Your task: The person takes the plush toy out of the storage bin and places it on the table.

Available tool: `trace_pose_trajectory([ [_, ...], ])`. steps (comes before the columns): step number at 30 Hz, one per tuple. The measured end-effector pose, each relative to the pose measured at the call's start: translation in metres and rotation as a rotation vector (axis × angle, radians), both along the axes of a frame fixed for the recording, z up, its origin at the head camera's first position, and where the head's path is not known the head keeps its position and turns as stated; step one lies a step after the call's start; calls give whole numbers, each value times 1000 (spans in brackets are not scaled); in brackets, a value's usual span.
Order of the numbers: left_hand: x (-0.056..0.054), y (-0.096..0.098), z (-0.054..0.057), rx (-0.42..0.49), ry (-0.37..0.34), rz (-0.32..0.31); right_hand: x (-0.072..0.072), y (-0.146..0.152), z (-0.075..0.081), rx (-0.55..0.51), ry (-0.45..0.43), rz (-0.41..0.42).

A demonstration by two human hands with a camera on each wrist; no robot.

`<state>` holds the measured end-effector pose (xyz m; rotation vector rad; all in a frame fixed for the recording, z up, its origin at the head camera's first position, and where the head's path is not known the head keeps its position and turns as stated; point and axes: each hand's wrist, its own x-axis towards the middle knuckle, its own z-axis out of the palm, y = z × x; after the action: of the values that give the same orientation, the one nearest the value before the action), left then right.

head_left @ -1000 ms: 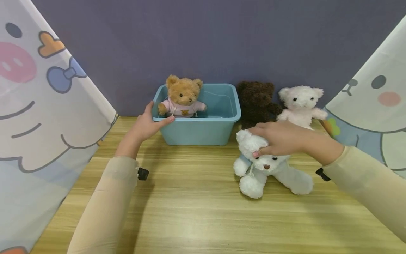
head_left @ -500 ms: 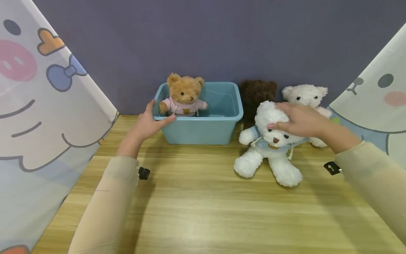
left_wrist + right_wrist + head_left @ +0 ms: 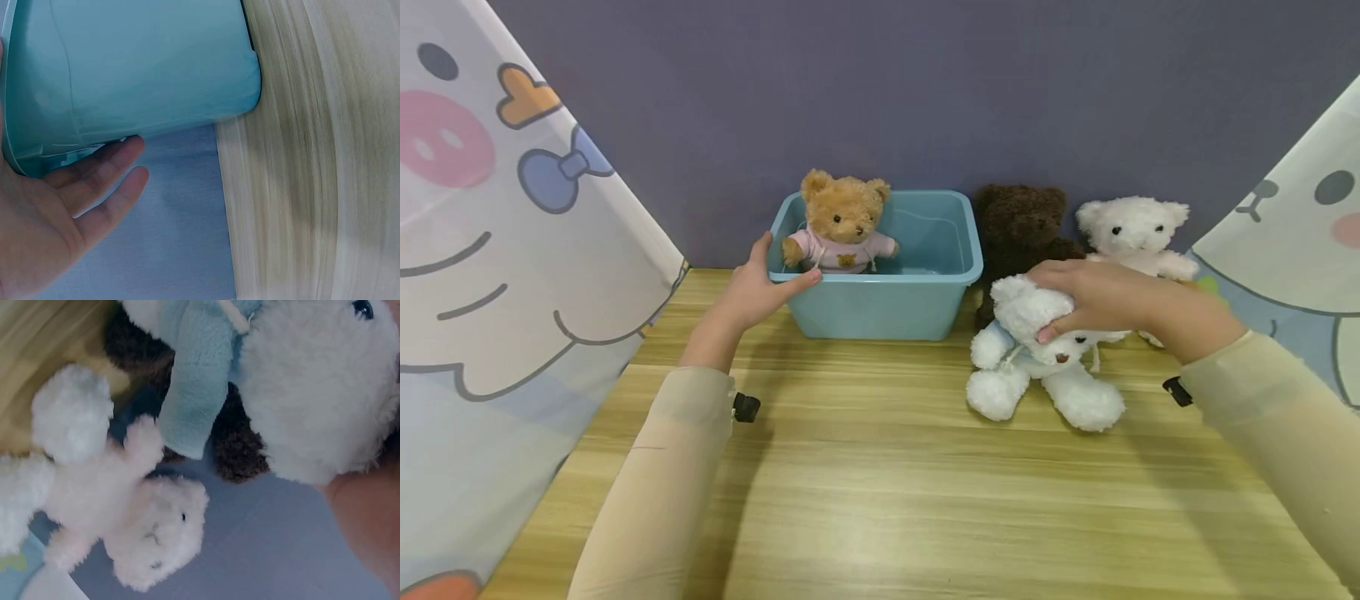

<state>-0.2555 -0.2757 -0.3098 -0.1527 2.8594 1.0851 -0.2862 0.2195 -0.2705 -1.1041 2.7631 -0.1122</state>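
Note:
My left hand (image 3: 754, 287) holds the front left corner of a light blue plastic tub (image 3: 880, 310), thumb over the front rim. In the left wrist view, fingers (image 3: 103, 209) lie along its outer wall. A tan teddy bear (image 3: 844, 212) in a pink hoodie sits in the tub's left half. To the right of the tub, my right hand (image 3: 1108, 296) grips the head of a white teddy bear (image 3: 1030, 315) in a light blue hoodie. This bear leans forward, legs towards me on the table. The right wrist view shows its pale blue sleeve (image 3: 197, 394); most of my fingers are hidden there.
Behind the held bear, a dark brown teddy bear (image 3: 1018, 221) and a white bear with a pinkish body (image 3: 1133, 227) sit against the grey back wall (image 3: 880, 92). Cartoon-printed cloths (image 3: 565, 283) flank the wooden table (image 3: 865, 467).
The right hand has shifted back and right with the white bear, raising it upright, then tipping its head forward and down again. The left hand has stayed on the tub.

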Motion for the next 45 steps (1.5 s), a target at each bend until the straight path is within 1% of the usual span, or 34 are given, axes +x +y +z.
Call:
trace_pose_trajectory([
  [5, 1, -1, 2, 4, 8, -2, -3, -2, -6, -75, -77, -34],
  [11, 0, 1, 4, -13, 3, -5, -12, -7, -13, -88, -136, -109],
  [18, -2, 3, 4, -15, 5, -6, -23, -5, -18, -93, -142, -192],
  [24, -3, 2, 2, -14, 13, -10, -32, 5, -23, -94, -154, -260],
  [28, -4, 1, 2, -11, 16, -4, -36, 5, -22, -57, -110, -248],
  [31, -4, 1, 2, -19, 11, -4, -38, 1, -14, 23, -38, -212],
  [35, -3, 0, 1, -10, 10, -1, -41, -8, 9, 128, 29, -167],
  [39, -1, -2, 0, -11, -1, 10, -46, -18, 34, 164, 27, -144],
  [42, 1, -2, 0, -24, -10, 10, -48, -27, 54, 179, 19, -152],
  [45, 2, -2, 0, -19, -3, 9, -50, -40, 75, 188, 21, -148],
])
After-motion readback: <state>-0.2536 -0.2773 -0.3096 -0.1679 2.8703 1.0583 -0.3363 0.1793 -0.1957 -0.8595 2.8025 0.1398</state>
